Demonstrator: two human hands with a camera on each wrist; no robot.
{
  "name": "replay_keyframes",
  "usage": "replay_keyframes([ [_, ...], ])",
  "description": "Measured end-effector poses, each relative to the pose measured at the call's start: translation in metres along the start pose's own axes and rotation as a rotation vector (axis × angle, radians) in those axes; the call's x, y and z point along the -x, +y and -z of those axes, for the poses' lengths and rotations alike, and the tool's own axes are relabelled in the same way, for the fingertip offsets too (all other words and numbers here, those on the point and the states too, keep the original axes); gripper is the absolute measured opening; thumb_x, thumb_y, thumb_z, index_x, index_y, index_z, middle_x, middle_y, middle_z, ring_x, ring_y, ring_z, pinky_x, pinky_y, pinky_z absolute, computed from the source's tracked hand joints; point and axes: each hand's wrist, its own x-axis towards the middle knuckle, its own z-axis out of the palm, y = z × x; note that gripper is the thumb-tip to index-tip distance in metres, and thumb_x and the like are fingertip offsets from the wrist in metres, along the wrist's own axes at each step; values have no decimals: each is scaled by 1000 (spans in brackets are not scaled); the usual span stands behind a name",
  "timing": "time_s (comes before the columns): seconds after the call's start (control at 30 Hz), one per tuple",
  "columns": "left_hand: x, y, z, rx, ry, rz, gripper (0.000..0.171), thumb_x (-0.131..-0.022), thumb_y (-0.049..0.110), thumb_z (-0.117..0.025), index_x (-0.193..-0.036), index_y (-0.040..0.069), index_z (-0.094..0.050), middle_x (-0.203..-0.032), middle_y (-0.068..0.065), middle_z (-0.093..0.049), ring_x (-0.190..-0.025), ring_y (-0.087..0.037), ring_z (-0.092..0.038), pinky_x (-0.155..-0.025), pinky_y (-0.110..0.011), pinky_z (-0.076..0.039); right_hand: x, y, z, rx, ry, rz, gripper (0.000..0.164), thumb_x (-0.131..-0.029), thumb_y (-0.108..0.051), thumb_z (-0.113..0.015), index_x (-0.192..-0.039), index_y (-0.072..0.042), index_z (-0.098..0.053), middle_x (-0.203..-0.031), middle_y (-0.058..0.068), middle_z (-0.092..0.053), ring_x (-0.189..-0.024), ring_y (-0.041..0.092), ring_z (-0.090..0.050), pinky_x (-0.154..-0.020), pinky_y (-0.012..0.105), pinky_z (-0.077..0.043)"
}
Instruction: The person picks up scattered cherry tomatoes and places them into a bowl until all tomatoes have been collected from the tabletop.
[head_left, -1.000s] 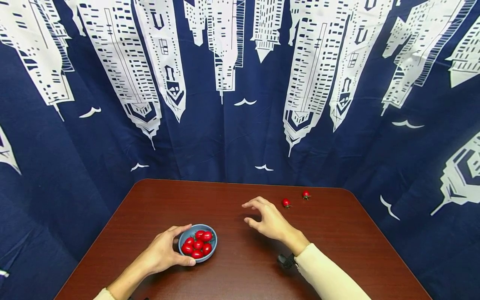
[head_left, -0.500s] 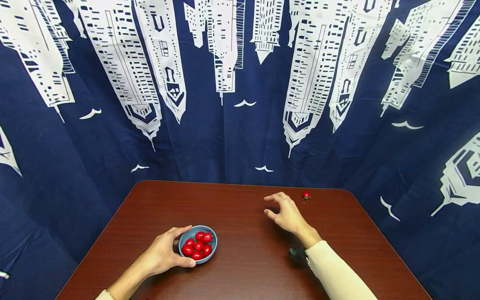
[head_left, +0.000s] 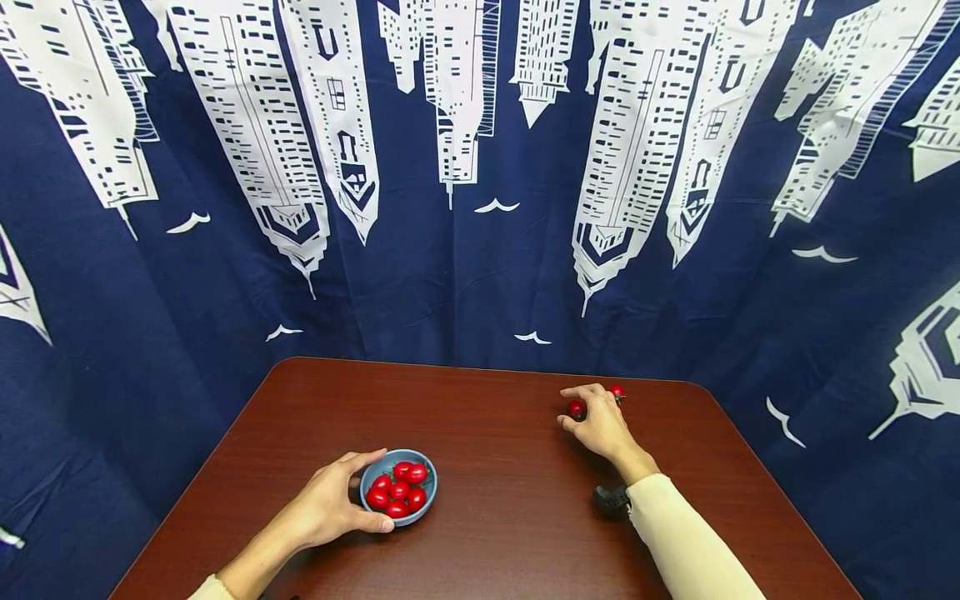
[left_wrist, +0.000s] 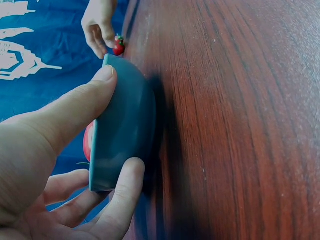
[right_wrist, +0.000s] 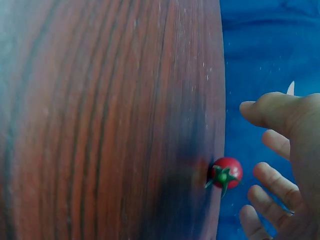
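Note:
My left hand (head_left: 322, 504) grips a small blue bowl (head_left: 365, 503) by its side, thumb near the front rim and fingers round the far side. In the left wrist view, the thumb and fingers press the outside of the bowl (left_wrist: 127, 120). Several red cherry tomatoes (head_left: 397, 490) lie in it. Toward the back right, my right hand (head_left: 603, 427) hovers with fingers spread round a loose cherry tomato (head_left: 576, 408), not closed on it. Another cherry tomato (head_left: 617, 392) lies just behind that hand. The right wrist view shows a green-stemmed tomato (right_wrist: 227, 170) apart from the relaxed fingers.
The brown wooden table (head_left: 480, 442) has rounded back corners. Right behind its back edge hangs a dark blue curtain (head_left: 450, 292) printed with white buildings and birds. A black device (head_left: 611, 502) sits under the right wrist.
My right hand has moved right and back to the nearer loose tomato, which it hid half a second ago. The left hand and bowl stay in place.

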Motion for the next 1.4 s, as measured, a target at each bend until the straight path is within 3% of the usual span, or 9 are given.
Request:
replay_keyframes([
  [0.13, 0, 0, 0, -8, -1, -3, 106, -73, 25, -114, -165, 8, -64, -157, -17, -70, -126, -29, -83, -102, -33, -63, -2, 7, 0, 6, -23, -5, 57, -96, -19, -94, -147, -3, -76, -148, 32, -69, -137, 55, -64, -120, 72, -51],
  [0.33, -1, 2, 0, -21, 10, 17, 107, -71, 26, -115, -164, 10, -66, -157, -15, -71, -126, -29, -83, -105, -42, -65, -4, 16, -2, -1, -44, -20, 58, -94, -14, -94, -148, -1, -75, -138, 30, -72, -119, 44, -75, -110, 64, -59],
  [0.5, -1, 0, -1, -6, 5, 8, 107, -71, 25, -115, -164, 8, -65, -156, -16, -71, -128, -32, -82, -106, -47, -67, -6, 19, -4, -25, -43, -39, 39, -95, -7, -92, -133, -2, -81, -123, 24, -78, -103, 32, -79, -95, 47, -65],
  [0.67, -2, -1, -1, -3, 11, 13, 107, -70, 25, -115, -164, 9, -66, -155, -15, -72, -128, -32, -82, -110, -53, -65, -7, 19, -4, -35, -28, -51, 27, -95, 0, -88, -121, -3, -84, -112, 19, -81, -96, 26, -77, -85, 32, -60],
  [1.03, -1, 0, 0, -14, 18, 6, 107, -70, 26, -116, -164, 11, -66, -153, -13, -73, -128, -30, -83, -113, -58, -63, -4, 13, -11, -42, -31, -54, 26, -92, 0, -88, -118, -5, -85, -108, 15, -82, -94, 22, -78, -82, 28, -60],
  [1.4, 0, -1, 0, -11, 21, 10, 107, -69, 26, -115, -164, 11, -67, -153, -13, -73, -127, -30, -83, -109, -51, -65, 0, 0, -15, -77, -26, -30, 27, -93, -1, -88, -120, -4, -85, -115, 18, -82, -96, 23, -80, -84, 29, -63],
])
